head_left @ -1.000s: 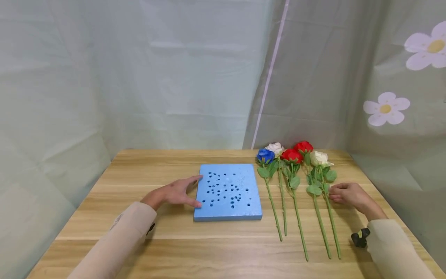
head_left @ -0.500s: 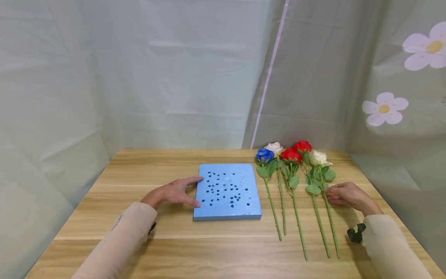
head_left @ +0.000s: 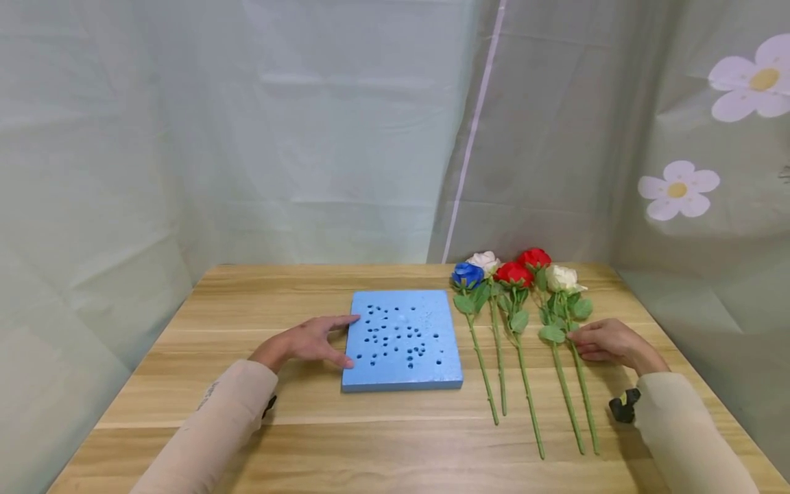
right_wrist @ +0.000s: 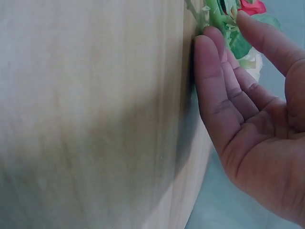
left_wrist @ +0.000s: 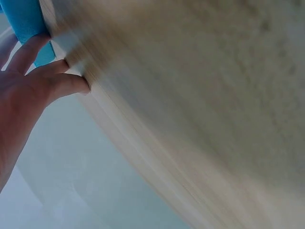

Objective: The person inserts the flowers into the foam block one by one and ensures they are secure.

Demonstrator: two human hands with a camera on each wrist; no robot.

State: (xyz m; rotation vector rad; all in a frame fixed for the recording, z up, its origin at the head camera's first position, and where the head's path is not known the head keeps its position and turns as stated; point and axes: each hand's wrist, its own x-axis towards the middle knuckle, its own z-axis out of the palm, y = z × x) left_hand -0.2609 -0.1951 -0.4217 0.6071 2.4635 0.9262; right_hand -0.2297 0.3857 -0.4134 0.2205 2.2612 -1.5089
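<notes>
In the head view, a light blue foam block (head_left: 426, 319) with many small holes lies flat on the table. My left hand (head_left: 311, 339) is at its left side, thumb and a finger spread and touching that edge. Right of the block lie several artificial roses side by side: a blue rose (head_left: 468, 274), a pinkish-white rose (head_left: 485, 261), two red roses, one being the nearer red rose (head_left: 513, 273), and a cream-white rose (head_left: 563, 278). My right hand (head_left: 611, 343) is beside the rightmost stem; in the right wrist view, thumb and fingertips stand apart around a green stem (right_wrist: 217, 16).
The wooden table (head_left: 284, 439) carries the block and the roses. Pale cloth (head_left: 358, 151) hangs behind and at the sides, with printed flowers (head_left: 679, 190) at the right. A dark strap piece (head_left: 625, 405) shows at the right wrist.
My right hand has moved slightly left, bringing its fingertips to the rightmost rose stem. The left hand stays at the block's edge, and the roses lie as before.
</notes>
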